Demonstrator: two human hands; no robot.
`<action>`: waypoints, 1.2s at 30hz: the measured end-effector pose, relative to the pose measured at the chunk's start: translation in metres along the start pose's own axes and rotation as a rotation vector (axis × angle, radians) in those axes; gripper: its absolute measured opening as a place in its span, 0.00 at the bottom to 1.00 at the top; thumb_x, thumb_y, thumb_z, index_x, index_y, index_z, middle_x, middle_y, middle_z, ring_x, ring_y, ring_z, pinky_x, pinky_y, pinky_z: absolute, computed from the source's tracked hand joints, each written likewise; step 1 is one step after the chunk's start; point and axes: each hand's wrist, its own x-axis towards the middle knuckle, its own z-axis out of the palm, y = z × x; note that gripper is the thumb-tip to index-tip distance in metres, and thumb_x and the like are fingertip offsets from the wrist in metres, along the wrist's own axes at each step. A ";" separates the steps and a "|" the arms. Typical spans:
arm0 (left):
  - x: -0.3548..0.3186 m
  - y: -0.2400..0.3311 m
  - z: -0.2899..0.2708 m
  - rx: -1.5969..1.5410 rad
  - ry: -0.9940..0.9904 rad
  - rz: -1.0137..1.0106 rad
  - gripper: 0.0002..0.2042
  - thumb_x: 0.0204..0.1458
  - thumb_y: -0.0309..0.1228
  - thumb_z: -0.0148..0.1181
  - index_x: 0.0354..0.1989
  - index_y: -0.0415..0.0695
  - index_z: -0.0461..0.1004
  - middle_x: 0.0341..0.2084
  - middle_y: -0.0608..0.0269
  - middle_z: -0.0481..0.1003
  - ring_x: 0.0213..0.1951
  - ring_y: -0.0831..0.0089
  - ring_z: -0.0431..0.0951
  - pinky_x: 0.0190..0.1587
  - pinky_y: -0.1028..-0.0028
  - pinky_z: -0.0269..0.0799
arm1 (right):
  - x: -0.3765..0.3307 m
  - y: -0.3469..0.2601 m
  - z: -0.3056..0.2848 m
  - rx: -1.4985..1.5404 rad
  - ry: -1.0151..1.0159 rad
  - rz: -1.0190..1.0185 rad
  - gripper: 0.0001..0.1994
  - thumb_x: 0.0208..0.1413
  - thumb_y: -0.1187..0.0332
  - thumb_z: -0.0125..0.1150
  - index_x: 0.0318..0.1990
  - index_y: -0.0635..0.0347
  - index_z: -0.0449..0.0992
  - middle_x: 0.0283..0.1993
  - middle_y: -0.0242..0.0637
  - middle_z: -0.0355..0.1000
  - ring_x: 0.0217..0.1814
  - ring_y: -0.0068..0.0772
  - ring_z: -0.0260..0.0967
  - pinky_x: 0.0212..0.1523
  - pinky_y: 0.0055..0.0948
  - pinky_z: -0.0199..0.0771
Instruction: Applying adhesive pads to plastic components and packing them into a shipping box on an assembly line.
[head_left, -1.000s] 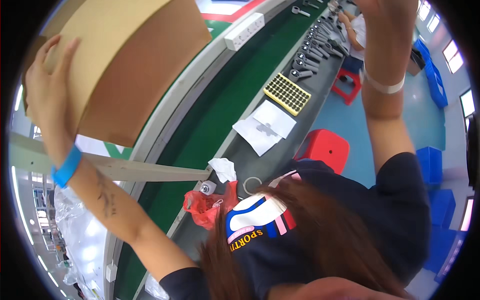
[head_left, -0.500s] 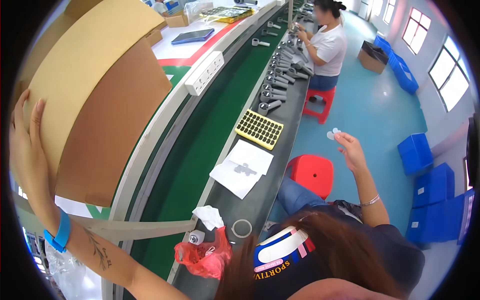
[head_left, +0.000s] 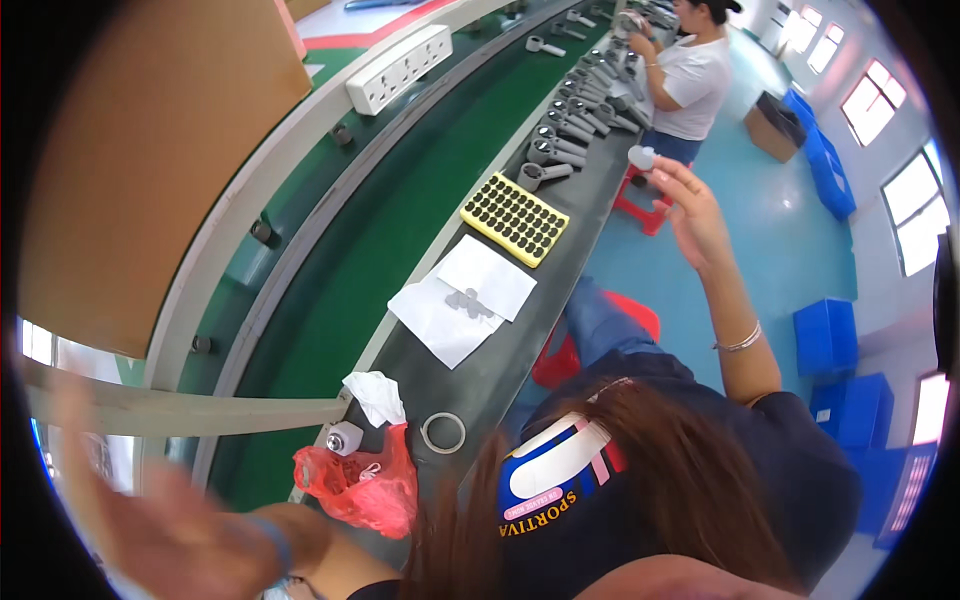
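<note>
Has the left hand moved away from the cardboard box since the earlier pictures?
Yes. The left hand, blurred, is now low, below the cardboard box and apart from it; earlier it lay against the box's left side.

The right hand (head_left: 690, 215) is raised out in front at the end of a bent arm, the forearm rising from the elbow, a thin bracelet on the wrist. Its fingers are curled, pinching something small and pale at the fingertips. The left hand (head_left: 165, 535) sits low at the left, blurred, palm open with fingers spread, a blue band on its wrist.
</note>
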 end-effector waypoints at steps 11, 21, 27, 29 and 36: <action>-0.243 0.212 0.323 -1.799 -0.446 -1.528 0.20 0.62 0.36 0.43 0.58 0.38 0.63 0.55 0.58 0.67 0.53 0.70 0.68 0.56 0.74 0.63 | 0.254 0.101 0.011 0.025 -0.553 0.045 0.34 0.51 0.73 0.57 0.66 0.59 0.50 0.48 0.36 0.69 0.50 0.26 0.68 0.47 0.23 0.61; -0.549 0.373 0.560 -0.854 -0.903 -1.463 0.21 0.59 0.39 0.46 0.58 0.42 0.65 0.50 0.51 0.71 0.53 0.57 0.70 0.56 0.67 0.63 | 0.347 0.203 0.002 0.316 -0.733 0.173 0.32 0.53 0.72 0.50 0.66 0.57 0.46 0.34 0.30 0.68 0.39 0.26 0.64 0.48 0.31 0.58; -0.587 0.372 0.573 -0.989 -1.052 -1.283 0.20 0.60 0.39 0.46 0.57 0.42 0.66 0.50 0.51 0.71 0.53 0.58 0.70 0.56 0.67 0.63 | 0.324 0.247 -0.011 1.335 -1.057 0.647 0.22 0.50 0.65 0.45 0.55 0.56 0.61 0.19 0.24 0.55 0.29 0.23 0.55 0.45 0.31 0.53; -0.577 0.364 0.557 -1.006 -1.097 -1.244 0.20 0.60 0.39 0.46 0.57 0.42 0.66 0.50 0.52 0.71 0.53 0.58 0.70 0.56 0.67 0.64 | 0.311 0.251 -0.009 1.355 -1.034 0.681 0.19 0.50 0.65 0.45 0.52 0.55 0.62 0.16 0.24 0.52 0.29 0.22 0.55 0.43 0.31 0.53; -0.542 0.342 0.521 -1.030 -1.222 -1.107 0.20 0.60 0.39 0.46 0.56 0.42 0.67 0.51 0.52 0.71 0.53 0.59 0.70 0.56 0.67 0.64 | 0.271 0.214 -0.016 1.377 -1.164 0.667 0.13 0.54 0.65 0.42 0.47 0.50 0.57 0.15 0.24 0.51 0.24 0.21 0.56 0.41 0.31 0.55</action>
